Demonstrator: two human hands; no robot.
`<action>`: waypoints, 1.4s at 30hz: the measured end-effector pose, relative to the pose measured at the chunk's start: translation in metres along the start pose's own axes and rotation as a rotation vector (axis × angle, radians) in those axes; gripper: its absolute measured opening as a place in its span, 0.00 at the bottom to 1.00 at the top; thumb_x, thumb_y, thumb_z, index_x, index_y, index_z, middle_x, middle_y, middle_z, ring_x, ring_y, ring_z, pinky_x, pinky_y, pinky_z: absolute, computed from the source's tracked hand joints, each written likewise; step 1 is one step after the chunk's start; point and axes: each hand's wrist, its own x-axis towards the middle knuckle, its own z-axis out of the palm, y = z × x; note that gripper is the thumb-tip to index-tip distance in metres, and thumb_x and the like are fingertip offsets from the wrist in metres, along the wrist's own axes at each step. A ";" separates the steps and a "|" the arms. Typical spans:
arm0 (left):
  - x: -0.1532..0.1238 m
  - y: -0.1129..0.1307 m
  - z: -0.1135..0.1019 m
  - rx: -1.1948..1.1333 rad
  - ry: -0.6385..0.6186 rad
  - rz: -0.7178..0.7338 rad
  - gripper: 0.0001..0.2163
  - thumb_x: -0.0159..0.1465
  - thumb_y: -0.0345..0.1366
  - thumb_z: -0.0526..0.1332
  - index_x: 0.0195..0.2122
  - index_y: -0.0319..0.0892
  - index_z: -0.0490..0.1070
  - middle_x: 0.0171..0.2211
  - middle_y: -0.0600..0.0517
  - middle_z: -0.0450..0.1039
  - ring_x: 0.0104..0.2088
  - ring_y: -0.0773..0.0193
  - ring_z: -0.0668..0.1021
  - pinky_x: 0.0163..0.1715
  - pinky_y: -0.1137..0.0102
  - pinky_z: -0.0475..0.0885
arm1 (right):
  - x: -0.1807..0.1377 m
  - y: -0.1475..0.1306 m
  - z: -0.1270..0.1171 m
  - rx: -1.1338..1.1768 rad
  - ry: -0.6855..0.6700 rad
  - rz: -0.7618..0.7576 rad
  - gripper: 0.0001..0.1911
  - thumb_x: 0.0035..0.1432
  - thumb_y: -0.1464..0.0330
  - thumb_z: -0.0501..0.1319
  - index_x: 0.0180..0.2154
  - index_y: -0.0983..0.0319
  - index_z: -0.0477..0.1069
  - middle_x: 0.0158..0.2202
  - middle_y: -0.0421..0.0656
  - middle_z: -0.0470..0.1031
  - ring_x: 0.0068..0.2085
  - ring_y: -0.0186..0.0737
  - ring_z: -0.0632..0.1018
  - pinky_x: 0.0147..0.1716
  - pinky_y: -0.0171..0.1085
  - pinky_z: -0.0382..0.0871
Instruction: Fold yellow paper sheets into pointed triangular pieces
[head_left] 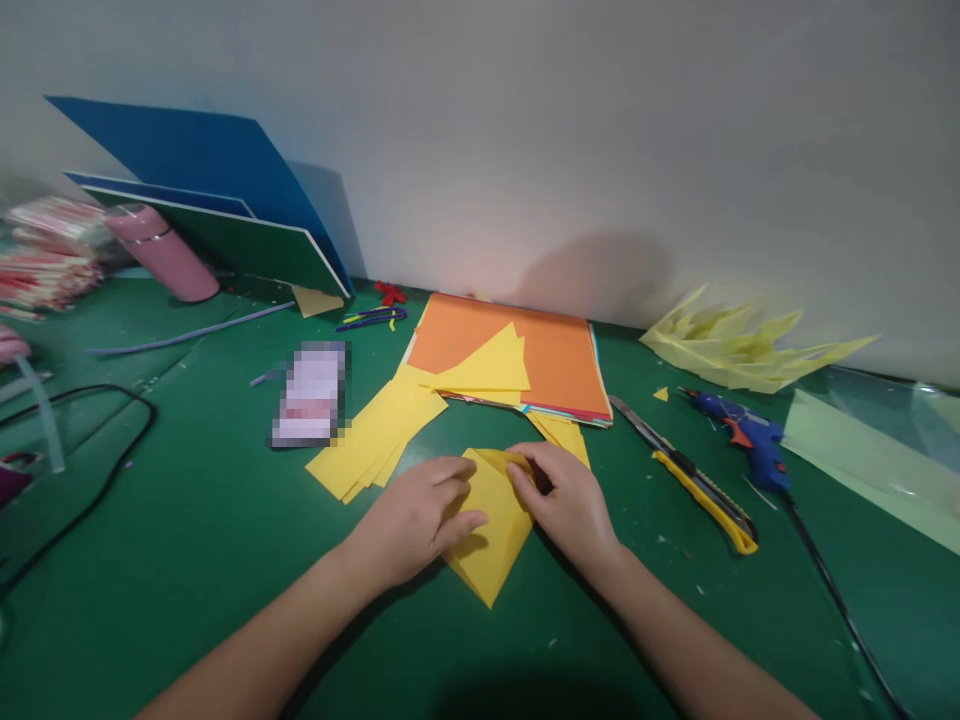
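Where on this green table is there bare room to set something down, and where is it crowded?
The widest bare patch lies between the black cable, the phone and the left arm. A smaller one, dotted with scraps, lies between the right arm and the knife. The middle is crowded: left hand, right hand, folded paper, yellow strips, orange sheet.

Folded paper (491,550) is partly hidden by the left hand (412,515) and right hand (568,500); left of the grip, a phone (311,393) is pixelated.
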 end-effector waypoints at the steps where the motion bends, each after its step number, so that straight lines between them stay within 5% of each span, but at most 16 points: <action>1: 0.001 0.001 0.000 0.004 -0.005 -0.004 0.22 0.69 0.47 0.46 0.45 0.36 0.72 0.51 0.42 0.71 0.52 0.54 0.72 0.52 0.60 0.67 | 0.000 0.000 0.000 -0.014 -0.002 -0.008 0.08 0.60 0.69 0.53 0.37 0.60 0.71 0.33 0.44 0.77 0.34 0.43 0.76 0.34 0.40 0.70; 8: 0.003 0.002 -0.001 0.071 0.026 0.024 0.19 0.70 0.43 0.45 0.40 0.36 0.72 0.46 0.42 0.73 0.47 0.54 0.74 0.49 0.60 0.70 | 0.000 0.004 -0.001 -0.101 -0.001 -0.133 0.12 0.62 0.72 0.51 0.39 0.62 0.73 0.34 0.47 0.76 0.37 0.44 0.76 0.36 0.41 0.70; 14: 0.004 -0.001 0.007 0.151 0.090 0.094 0.15 0.69 0.38 0.48 0.48 0.36 0.69 0.52 0.42 0.70 0.50 0.53 0.72 0.52 0.57 0.67 | 0.000 0.011 0.001 -0.181 0.042 -0.215 0.14 0.64 0.71 0.50 0.45 0.64 0.73 0.34 0.48 0.75 0.37 0.44 0.75 0.36 0.41 0.71; 26: -0.002 0.005 -0.003 0.053 0.099 0.097 0.30 0.70 0.46 0.33 0.46 0.38 0.73 0.52 0.43 0.72 0.48 0.52 0.75 0.48 0.54 0.68 | 0.002 0.010 -0.007 -0.174 -0.064 -0.323 0.15 0.66 0.70 0.50 0.41 0.62 0.75 0.34 0.46 0.75 0.34 0.41 0.75 0.32 0.37 0.69; 34: -0.001 0.012 0.004 0.140 0.135 0.023 0.19 0.64 0.46 0.52 0.46 0.37 0.71 0.50 0.41 0.72 0.47 0.50 0.74 0.48 0.54 0.68 | 0.003 0.013 -0.010 -0.162 -0.124 -0.350 0.15 0.66 0.70 0.49 0.40 0.62 0.75 0.35 0.47 0.76 0.35 0.41 0.76 0.32 0.36 0.69; 42: 0.006 0.010 0.016 0.266 0.124 0.039 0.17 0.65 0.46 0.54 0.45 0.36 0.68 0.49 0.42 0.70 0.45 0.51 0.73 0.45 0.58 0.69 | 0.004 0.018 -0.011 -0.209 -0.176 -0.403 0.15 0.66 0.70 0.49 0.42 0.62 0.74 0.40 0.47 0.77 0.37 0.43 0.75 0.34 0.38 0.70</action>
